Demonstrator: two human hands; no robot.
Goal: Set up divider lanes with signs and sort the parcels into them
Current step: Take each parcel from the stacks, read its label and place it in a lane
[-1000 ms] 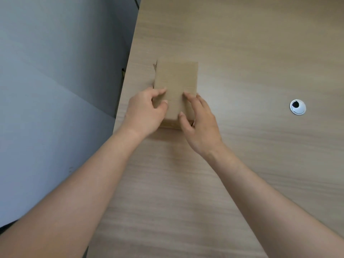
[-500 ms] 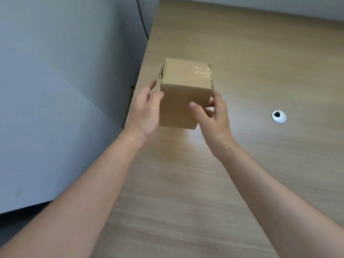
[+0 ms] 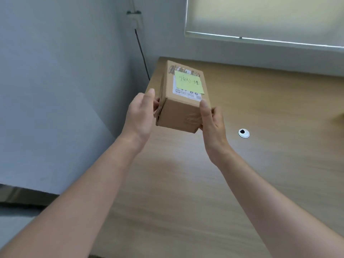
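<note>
Above the counter [image 3: 260,164], near its far left corner, a cardboard parcel [image 3: 178,112] is held aloft, gripped at its sides by left hand [image 3: 140,116] and right hand [image 3: 212,123]. Green note [image 3: 188,81] stuck on top; handwriting probably illegible. Grommet [image 3: 243,133] lies right.

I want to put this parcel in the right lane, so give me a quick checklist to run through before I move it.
1. Parcel held on both sides: ok. The left hand and right hand hold the cardboard parcel between them, clear of the desk.
2. Sorting note visible: ok. A green sticky note faces up over the white shipping label.
3. Note readable: cannot tell. The handwriting is too blurred.
4. Parcel closed: not ok. A side flap near the left hand looks slightly loose.
5. Lanes and signs ready: cannot tell. None are in view.
</note>
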